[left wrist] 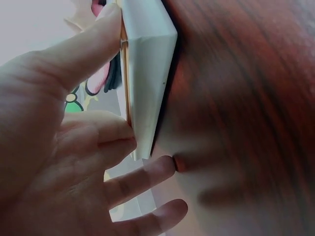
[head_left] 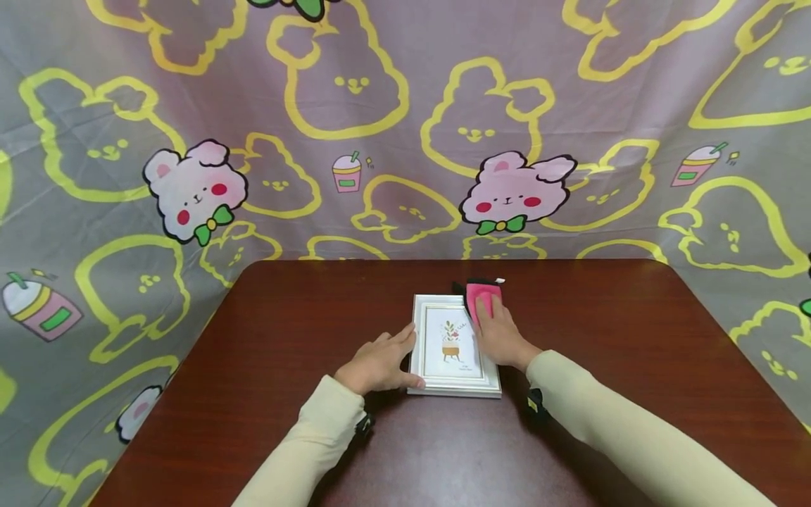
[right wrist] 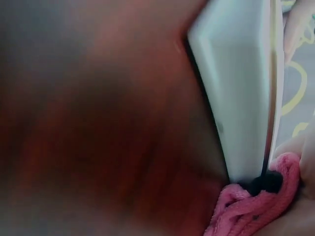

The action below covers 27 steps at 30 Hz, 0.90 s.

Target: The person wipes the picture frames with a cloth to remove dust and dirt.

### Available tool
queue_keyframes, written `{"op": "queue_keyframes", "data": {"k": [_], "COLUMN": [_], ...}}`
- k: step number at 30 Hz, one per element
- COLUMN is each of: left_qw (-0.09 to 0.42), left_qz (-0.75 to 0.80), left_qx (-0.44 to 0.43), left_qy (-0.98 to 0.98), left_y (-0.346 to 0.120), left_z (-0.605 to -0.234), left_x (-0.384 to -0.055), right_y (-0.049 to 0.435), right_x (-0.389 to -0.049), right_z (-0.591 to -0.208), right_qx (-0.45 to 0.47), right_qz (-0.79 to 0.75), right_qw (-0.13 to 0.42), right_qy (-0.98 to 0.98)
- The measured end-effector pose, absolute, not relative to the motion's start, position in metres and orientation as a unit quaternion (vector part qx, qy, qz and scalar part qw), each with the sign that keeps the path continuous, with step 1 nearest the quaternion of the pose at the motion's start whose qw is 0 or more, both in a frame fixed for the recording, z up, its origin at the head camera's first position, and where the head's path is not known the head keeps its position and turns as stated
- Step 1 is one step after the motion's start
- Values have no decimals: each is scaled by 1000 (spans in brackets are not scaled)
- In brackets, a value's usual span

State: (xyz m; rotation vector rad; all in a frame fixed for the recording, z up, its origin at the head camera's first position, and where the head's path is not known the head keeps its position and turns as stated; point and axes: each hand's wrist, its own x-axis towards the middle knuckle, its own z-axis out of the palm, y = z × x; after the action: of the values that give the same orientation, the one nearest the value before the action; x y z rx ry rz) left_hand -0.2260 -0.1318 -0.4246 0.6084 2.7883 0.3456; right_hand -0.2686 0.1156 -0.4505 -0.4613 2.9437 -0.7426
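A white picture frame (head_left: 455,391) lies on the table, face up, with a potted-plant print inside. My left hand (head_left: 380,360) rests at its left side, fingers spread, thumb over the near left corner. The left wrist view shows that thumb (left wrist: 83,49) against the frame's front edge, with two fingers reaching past the frame (left wrist: 150,73) over the tabletop. My right hand (head_left: 500,336) holds a pink cloth (head_left: 484,292) with dark trim at the frame's right edge. In the right wrist view, the bunched cloth (right wrist: 251,209) wraps the edge of the frame (right wrist: 241,98).
The dark reddish-brown table (head_left: 285,310) extends on all sides of the frame. Behind and beside it hangs a curtain (head_left: 393,84) printed with yellow outlines and cartoon rabbits. Dark wrist devices show below both cuffs.
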Motion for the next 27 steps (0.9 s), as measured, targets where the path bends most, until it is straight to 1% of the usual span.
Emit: {"op": "queue_keyframes", "data": {"k": [8, 14, 21, 24, 27], "left_qw": [122, 128, 134, 135, 134], "left_qz": [127, 138, 140, 137, 136], "left_qx": [215, 197, 202, 200, 197], "left_qy": [961, 962, 960, 961, 961], "left_y": [-128, -129, -130, -130, -131], "left_z": [-427, -428, -429, -428, -427], "left_x": [-226, -225, -225, -225, -224], "right_y": [118, 115, 117, 117, 116], "right_x": [-237, -212, -176, -162, -153], "right_z": [-451, -450, -450, -452, -455], "right_qx": [-152, -152, -162, -167, -171], "right_qz": [-229, -245, -260, -266, -268], "right_qw": [20, 16, 6, -11, -39], "right_qy": [961, 957, 952, 949, 947]}}
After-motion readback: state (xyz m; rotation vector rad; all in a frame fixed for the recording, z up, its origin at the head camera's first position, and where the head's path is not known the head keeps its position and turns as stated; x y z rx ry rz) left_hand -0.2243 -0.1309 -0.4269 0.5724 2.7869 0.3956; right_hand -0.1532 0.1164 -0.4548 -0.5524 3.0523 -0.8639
